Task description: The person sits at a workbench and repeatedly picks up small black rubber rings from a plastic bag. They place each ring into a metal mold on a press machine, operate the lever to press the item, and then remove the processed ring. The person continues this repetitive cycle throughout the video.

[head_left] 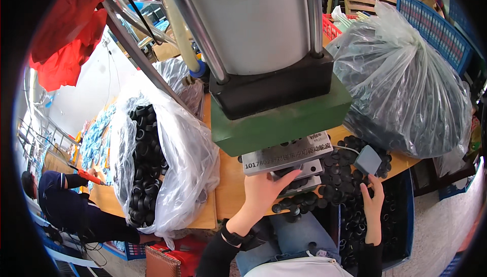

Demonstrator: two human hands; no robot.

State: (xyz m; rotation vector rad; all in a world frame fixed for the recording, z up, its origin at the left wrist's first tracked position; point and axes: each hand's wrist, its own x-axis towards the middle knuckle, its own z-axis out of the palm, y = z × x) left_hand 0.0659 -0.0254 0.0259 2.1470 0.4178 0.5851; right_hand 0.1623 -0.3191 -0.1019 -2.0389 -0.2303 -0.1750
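Observation:
My left hand [261,193] reaches in at the front of a metal die, below its silver upper plate [284,156]. Its thumb lies across the gap above the lower die block [302,183]; the other fingers are hidden, so I cannot see what they hold. My right hand [374,206] is raised at the table's front edge with thumb and finger apart. Its fingertip is at the lower edge of a small blue-grey box [368,160] with a cable. Black rubber rings and discs [337,170] lie heaped around the box and beside the die.
A green press head [284,119] stands over the die. An open plastic bag of black rings [144,165] sits left, a tied clear bag [401,84] right. A blue crate of black rings [401,226] is below the table's edge. Another person [76,206] works at far left.

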